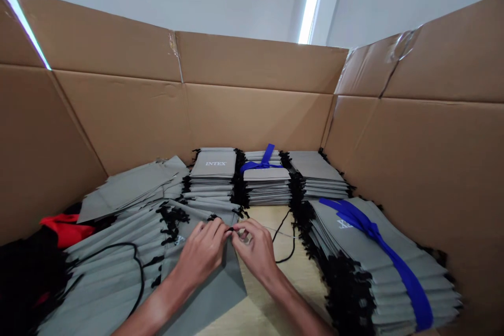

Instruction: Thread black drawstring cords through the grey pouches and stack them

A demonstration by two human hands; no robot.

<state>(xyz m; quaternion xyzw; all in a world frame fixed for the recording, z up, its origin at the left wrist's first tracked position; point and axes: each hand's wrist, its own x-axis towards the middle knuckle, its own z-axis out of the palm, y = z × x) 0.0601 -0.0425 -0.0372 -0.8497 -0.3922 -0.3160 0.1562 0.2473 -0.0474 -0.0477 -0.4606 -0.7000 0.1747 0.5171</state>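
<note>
Black cord sits pinched in the closed fingers of your left hand and right hand, near the upper edge of the grey bag on the worktop.

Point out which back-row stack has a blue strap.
The middle stack, between the INTEX-topped stack and the plain-topped stack; neither neighbour shows blue.
</note>
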